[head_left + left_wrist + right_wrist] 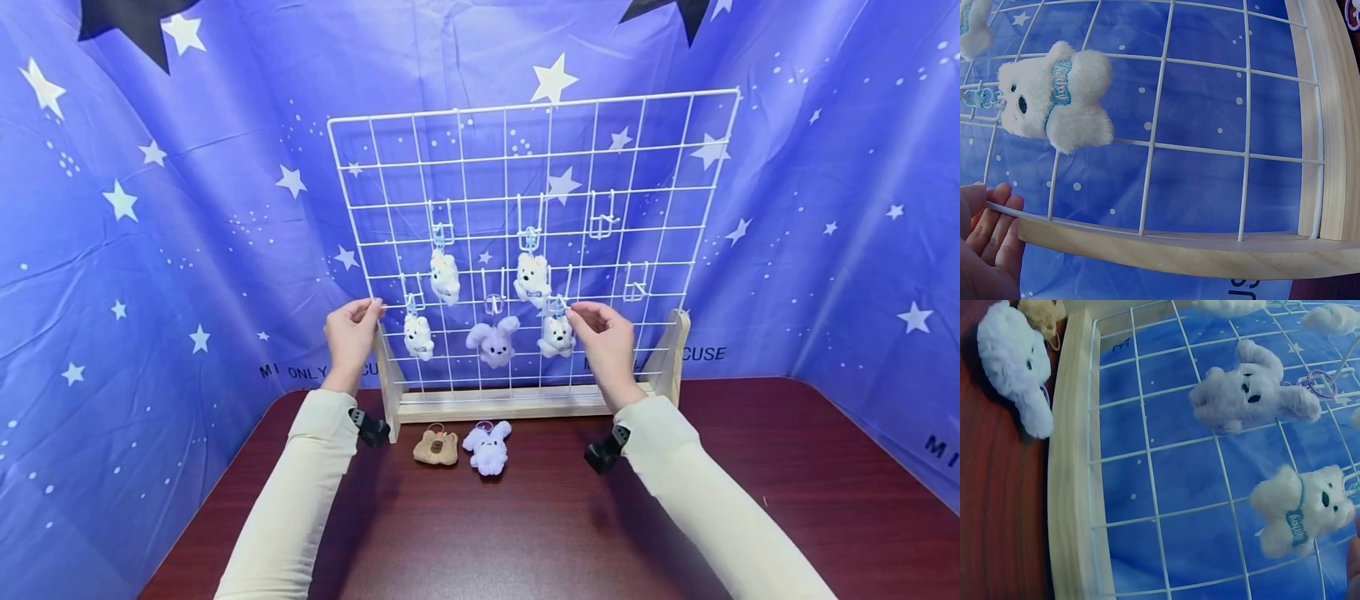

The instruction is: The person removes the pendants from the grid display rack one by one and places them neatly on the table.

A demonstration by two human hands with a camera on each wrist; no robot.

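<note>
A white wire grid [480, 158] stands upright in a wooden base [510, 406]. My left hand [351, 337] pinches the grid's left edge wire between thumb and fingers; the left wrist view shows this hand [997, 240] at the wire. At the lower right of the plush row, my right hand [603, 346] pinches by the clasp of a white plush keychain [557, 337] with a blue tag, hanging from a hook. In the right wrist view, just a fingertip [1354, 565] shows next to this plush [1304, 509]. Left of it hangs a lilac bunny keychain [497, 343].
More white plush keychains hang at the left [418, 336], upper left [445, 277] and upper middle [532, 277]. Bare hooks [602, 225] sit on the grid's right side. A brown plush keychain [436, 448] and another lilac bunny [488, 450] lie on the dark red table [480, 542].
</note>
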